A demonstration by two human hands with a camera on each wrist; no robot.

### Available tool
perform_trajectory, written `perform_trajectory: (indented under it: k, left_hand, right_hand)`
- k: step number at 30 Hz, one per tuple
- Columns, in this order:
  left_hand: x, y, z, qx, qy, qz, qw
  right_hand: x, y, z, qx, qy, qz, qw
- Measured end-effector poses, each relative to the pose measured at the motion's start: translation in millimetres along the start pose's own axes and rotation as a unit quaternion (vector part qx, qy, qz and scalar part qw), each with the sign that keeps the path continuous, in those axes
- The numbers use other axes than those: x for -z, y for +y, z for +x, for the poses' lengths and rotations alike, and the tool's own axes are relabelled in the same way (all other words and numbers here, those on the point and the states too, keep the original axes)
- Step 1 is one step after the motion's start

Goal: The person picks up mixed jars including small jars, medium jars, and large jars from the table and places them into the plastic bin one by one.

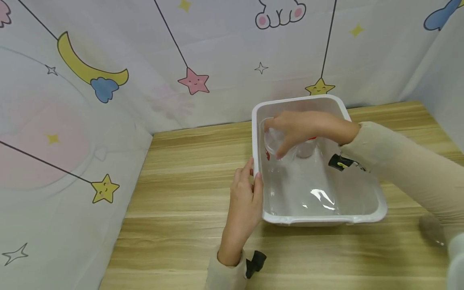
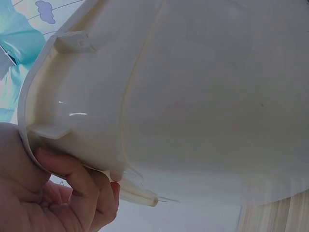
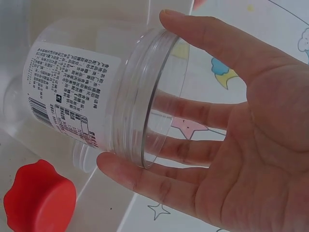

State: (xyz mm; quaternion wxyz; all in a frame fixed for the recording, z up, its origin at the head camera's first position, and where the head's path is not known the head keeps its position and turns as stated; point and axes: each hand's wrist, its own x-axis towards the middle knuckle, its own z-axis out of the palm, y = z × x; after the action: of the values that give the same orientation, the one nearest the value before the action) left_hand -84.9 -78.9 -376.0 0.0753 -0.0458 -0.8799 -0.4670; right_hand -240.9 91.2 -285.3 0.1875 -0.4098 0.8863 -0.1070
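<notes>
A white plastic tub point(image 1: 322, 220) stands on the wooden table, and my left hand point(image 1: 244, 197) grips its left rim. In the left wrist view, the fingers point(image 2: 79, 179) curl beneath the tub's edge. Inside the tub's far left corner, my right hand point(image 1: 297, 127) holds a clear plastic jar point(image 1: 274, 141) from above. Thumb and fingers spread round the jar's mouth in the right wrist view, where a white printed label point(image 3: 65, 92) shows on its side. Close by lies a scalloped red piece point(image 3: 41, 195); a second clear container point(image 1: 306, 150) sits partly under the right hand.
A clear rounded object point(image 1: 431, 228) lies on the table right of the tub, partly behind the right sleeve. Some white thing point(image 1: 456, 262) shows at the lower right edge. Cartoon-printed cloth point(image 1: 224, 52) hangs behind the wooden table point(image 1: 181, 201) and along its sides.
</notes>
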Motion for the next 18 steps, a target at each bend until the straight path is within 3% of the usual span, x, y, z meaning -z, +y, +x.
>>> perform_trajectory:
  k: [18]
  left_hand:
    - [0.1, -0.8, 0.6, -0.001, 0.003, -0.008, 1.0000]
  right_hand:
    - [-10.9, 2.2, 8.0, -0.015, -0.002, 0.003, 1.000]
